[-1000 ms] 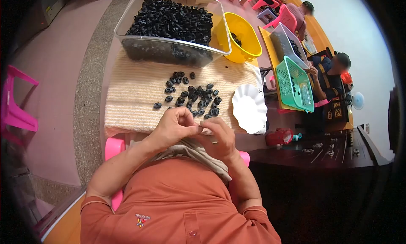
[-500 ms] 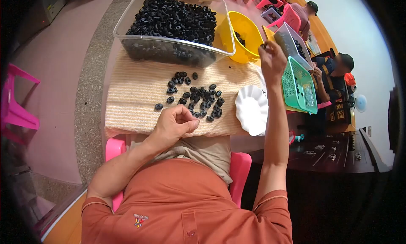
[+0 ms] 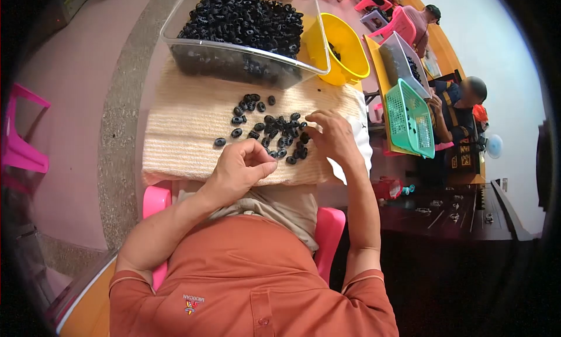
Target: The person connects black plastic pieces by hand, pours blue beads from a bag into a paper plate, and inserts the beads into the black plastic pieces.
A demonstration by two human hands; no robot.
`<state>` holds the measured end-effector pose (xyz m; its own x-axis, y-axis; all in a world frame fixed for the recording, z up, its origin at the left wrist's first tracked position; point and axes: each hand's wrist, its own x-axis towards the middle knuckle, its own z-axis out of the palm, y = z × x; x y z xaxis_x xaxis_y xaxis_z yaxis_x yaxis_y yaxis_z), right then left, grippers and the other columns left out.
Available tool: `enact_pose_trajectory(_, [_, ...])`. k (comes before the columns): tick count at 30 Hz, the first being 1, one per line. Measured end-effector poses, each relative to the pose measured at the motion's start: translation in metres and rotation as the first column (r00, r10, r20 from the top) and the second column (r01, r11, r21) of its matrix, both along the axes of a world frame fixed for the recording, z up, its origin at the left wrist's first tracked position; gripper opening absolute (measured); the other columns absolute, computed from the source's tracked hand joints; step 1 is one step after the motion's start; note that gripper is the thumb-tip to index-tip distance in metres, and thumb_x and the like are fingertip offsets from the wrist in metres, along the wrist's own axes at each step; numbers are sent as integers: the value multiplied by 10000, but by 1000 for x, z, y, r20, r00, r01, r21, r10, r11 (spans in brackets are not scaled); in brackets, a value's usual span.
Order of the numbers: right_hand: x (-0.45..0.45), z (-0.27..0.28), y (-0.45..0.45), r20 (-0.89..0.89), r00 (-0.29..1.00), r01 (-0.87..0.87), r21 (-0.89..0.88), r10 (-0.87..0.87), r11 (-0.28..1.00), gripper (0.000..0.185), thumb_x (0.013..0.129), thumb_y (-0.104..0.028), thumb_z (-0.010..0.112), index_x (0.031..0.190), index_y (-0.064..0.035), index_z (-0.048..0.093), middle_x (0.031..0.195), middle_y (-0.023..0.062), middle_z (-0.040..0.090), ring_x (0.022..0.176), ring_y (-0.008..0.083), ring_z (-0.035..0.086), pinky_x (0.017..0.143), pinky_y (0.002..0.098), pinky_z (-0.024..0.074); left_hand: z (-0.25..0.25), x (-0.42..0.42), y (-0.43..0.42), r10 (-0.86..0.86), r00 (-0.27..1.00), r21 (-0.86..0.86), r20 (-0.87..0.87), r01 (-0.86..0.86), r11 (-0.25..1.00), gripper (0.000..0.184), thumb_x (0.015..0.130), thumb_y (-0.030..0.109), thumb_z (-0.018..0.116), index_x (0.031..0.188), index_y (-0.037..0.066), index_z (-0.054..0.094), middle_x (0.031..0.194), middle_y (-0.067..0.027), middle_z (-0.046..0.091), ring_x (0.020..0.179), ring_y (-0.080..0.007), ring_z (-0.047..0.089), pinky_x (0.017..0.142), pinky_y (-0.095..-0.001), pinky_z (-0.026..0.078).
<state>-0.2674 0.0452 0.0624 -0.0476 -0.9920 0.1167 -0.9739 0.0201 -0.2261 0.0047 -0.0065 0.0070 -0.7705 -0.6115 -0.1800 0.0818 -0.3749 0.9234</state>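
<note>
Left hand [image 3: 236,170] with thumb and fingers curled together, right hand [image 3: 334,137] reaching forward

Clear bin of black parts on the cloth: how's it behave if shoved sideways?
The clear bin would probably feel heavy, with black parts heaped through much of it. Its broad, low shape suggests sliding rather than tipping, perhaps dragging the striped cloth under it. The thin-looking walls may flex a little where pushed.
</note>
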Motion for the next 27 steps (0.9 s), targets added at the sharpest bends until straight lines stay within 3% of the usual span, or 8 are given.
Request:
enact_pose_trajectory(4, [8,5,-9,-79,995,78,211,-63,974,294,901,-230,747,1119,-32,760,1091,166,728,1091,374,648,963,455,498,-2,0,1,6,1000,-2,-3,-6,1000,128,934,50,773,967,24,653,1012,-66,735,890,-76,679,775,-246,574])
enact_pose_trajectory(8, [10,-1,-11,-70,995,84,193,-71,978,318,887,-232,755,1136,-35,760,1071,174,723,1080,381,648,957,466,496,1,-3,4,70,996,-11,-61,-71,997,121,941,59,762,900,21,655,834,11,681,741,-27,601,626,-213,479])
enact_pose_trajectory(11, [14,-3,-10,-46,994,104,156,-98,982,302,875,-209,763,1117,-29,752,1059,174,724,1077,379,649,958,465,495,-1,-2,3,56,996,-16,-66,-58,998,120,941,57,764,903,23,655,847,10,683,751,-27,604,635,-214,485])
enact_pose_trajectory(17, [18,-13,6,65,997,63,-195,-52,979,278,819,-79,775,1083,-37,698,1018,150,714,993,352,676,882,440,540,0,-3,4,90,993,-20,-82,-92,996,108,943,53,756,919,17,657,842,9,676,746,-30,604,635,-213,484])
enact_pose_trajectory(23, [41,-6,27,152,984,-28,-355,87,934,396,765,29,794,1126,-15,636,1019,167,715,919,339,727,792,404,578,-3,-3,4,64,995,3,-80,-64,998,111,945,54,751,966,2,655,888,-14,699,783,-52,638,667,-221,512])
enact_pose_trajectory(27, [63,-4,35,208,965,-72,-383,162,921,416,750,49,801,1129,-3,638,1045,173,714,902,324,730,794,391,592,-3,-5,8,107,991,2,-82,-107,994,166,947,52,751,1069,-18,663,997,-51,725,866,-89,679,758,-250,560])
